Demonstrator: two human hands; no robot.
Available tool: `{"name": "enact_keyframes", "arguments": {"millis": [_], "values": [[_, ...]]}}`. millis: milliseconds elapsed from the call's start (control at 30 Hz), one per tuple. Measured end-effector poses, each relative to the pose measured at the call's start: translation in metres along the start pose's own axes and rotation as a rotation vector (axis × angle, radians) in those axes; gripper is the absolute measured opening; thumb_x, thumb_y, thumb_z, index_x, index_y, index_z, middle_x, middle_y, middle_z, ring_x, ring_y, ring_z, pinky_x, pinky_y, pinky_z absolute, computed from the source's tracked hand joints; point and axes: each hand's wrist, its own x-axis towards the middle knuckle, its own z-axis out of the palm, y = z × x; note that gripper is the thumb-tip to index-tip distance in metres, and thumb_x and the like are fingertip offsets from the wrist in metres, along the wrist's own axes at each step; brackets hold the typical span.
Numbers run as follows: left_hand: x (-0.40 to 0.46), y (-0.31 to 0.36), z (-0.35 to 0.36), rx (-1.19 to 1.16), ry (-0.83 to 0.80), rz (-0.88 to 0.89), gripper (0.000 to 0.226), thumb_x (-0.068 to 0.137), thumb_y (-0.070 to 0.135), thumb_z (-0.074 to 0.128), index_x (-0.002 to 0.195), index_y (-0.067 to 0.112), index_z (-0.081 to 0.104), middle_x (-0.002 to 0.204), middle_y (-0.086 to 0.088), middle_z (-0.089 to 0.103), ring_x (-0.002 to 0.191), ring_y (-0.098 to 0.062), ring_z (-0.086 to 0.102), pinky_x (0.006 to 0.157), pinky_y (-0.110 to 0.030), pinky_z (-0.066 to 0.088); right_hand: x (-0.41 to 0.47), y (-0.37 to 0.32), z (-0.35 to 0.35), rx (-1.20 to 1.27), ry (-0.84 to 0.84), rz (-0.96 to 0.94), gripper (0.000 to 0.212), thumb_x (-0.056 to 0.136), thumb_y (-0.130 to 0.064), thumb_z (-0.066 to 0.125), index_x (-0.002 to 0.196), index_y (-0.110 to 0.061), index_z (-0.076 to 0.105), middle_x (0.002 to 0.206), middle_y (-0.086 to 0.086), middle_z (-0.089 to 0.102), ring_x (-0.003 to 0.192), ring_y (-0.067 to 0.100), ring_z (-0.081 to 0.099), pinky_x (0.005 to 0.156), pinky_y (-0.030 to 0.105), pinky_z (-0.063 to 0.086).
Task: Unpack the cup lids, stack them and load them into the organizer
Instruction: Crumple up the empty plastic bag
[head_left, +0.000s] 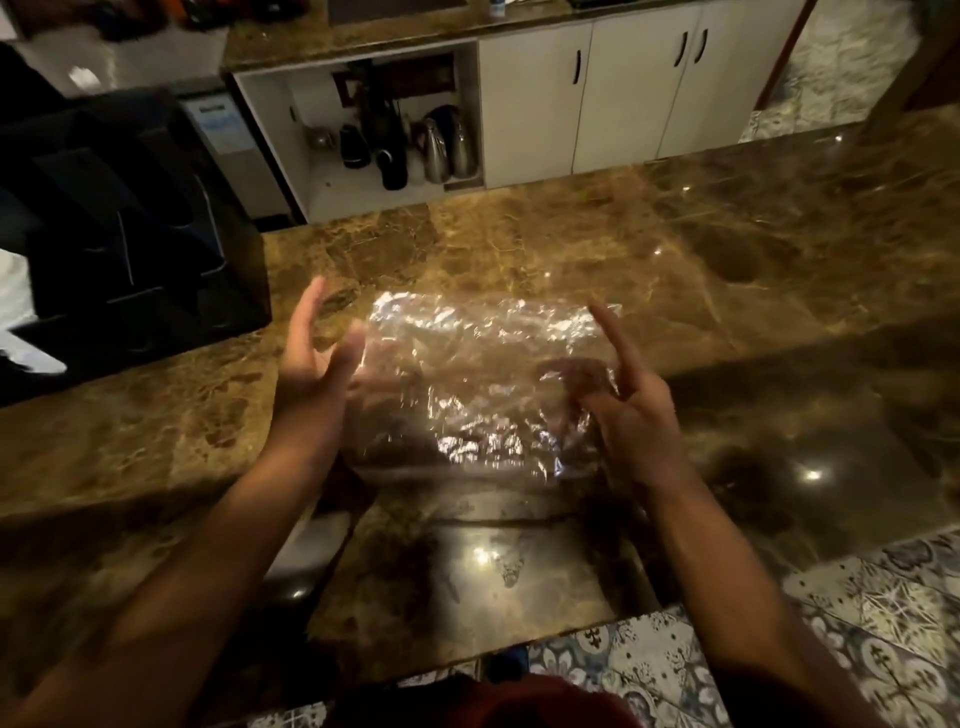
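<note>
Early stage, by my read: the bag was sealed as far as I could tell, held above the table; lids inside too blurred to make out. Left hand open against its 9 o'clock side, right hand pinching the 3 o'clock edge. Unpacking, stacking, loading all remained. Organizer sat at 10 o'clock. Glossy brown marble, dim kitchen, cabinets at 12.

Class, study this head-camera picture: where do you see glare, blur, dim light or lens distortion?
Head view: dim, warm light overall; bright glare on the crinkled clear plastic bag and spot reflections on the polished marble counter; motion blur softens the left hand and right hand; the black organizer is nearly lost in shadow; wide-angle distortion bends the white cabinets.
</note>
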Motion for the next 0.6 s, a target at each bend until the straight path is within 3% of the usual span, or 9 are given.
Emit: {"name": "enact_keyframes", "arguments": {"millis": [100,167,267,367,467,600], "values": [[-0.02,0.0,-0.015,-0.058,-0.087,-0.151,0.07,0.075,0.068,0.08,0.133,0.068,0.042,0.127,-0.005,0.073,0.103,-0.037,0.075,0.085,-0.051,0.061,0.005,0.0,0.005,0.006,0.07,-0.06,0.052,0.103,0.002,0.055,0.12,-0.044,0.074,0.082,0.0,0.077,0.058,0.011,0.068,0.052,0.023,0.054],[-0.036,-0.005,-0.025,-0.072,-0.105,-0.188,0.073,0.076,0.06,0.082,0.138,0.062,0.044,0.126,-0.011,0.072,0.106,-0.037,0.073,0.083,-0.05,0.06,0.005,0.003,0.025,0.012,0.046,-0.036,0.038,0.103,-0.001,0.057,0.106,-0.03,0.081,0.074,0.0,0.074,0.057,0.011,0.067,0.051,0.022,0.053],[-0.054,-0.006,-0.05,-0.061,0.005,-0.122,0.057,0.096,0.024,0.065,0.139,0.056,0.048,0.115,-0.012,0.075,0.098,-0.032,0.076,0.073,-0.042,0.063,0.005,0.009,0.066,0.05,-0.016,0.123,0.03,0.1,-0.004,0.063,0.108,-0.026,0.081,0.083,0.003,0.079,0.057,0.016,0.068,0.054,0.035,0.06],[-0.065,-0.003,-0.093,-0.089,0.209,-0.101,0.066,0.098,0.002,0.061,0.137,0.056,0.054,0.1,-0.014,0.072,0.076,-0.02,0.071,0.075,-0.041,0.059,0.005,0.01,0.099,0.081,-0.049,0.148,0.032,0.099,0.001,0.064,0.109,-0.024,0.08,0.1,0.005,0.082,0.074,0.011,0.073,0.07,0.033,0.061],[-0.084,-0.004,-0.136,-0.078,0.266,-0.094,0.069,0.093,-0.003,0.063,0.128,0.056,0.06,0.078,-0.002,0.072,0.061,-0.01,0.062,0.059,-0.022,0.053,-0.005,0.005,0.131,0.116,-0.077,0.169,0.028,0.097,0.002,0.065,0.102,-0.02,0.081,0.088,0.004,0.082,0.068,0.006,0.073,0.061,0.019,0.055],[-0.132,-0.003,-0.188,-0.13,0.404,-0.064,0.059,0.093,0.009,0.068,0.134,0.05,0.059,0.102,0.01,0.078,0.075,-0.009,0.072,0.063,-0.028,0.059,-0.03,0.0,0.175,0.131,-0.171,0.256,0.025,0.091,-0.011,0.071,0.101,-0.031,0.083,0.087,0.01,0.08,0.064,0.011,0.069,0.06,0.025,0.053]]}}
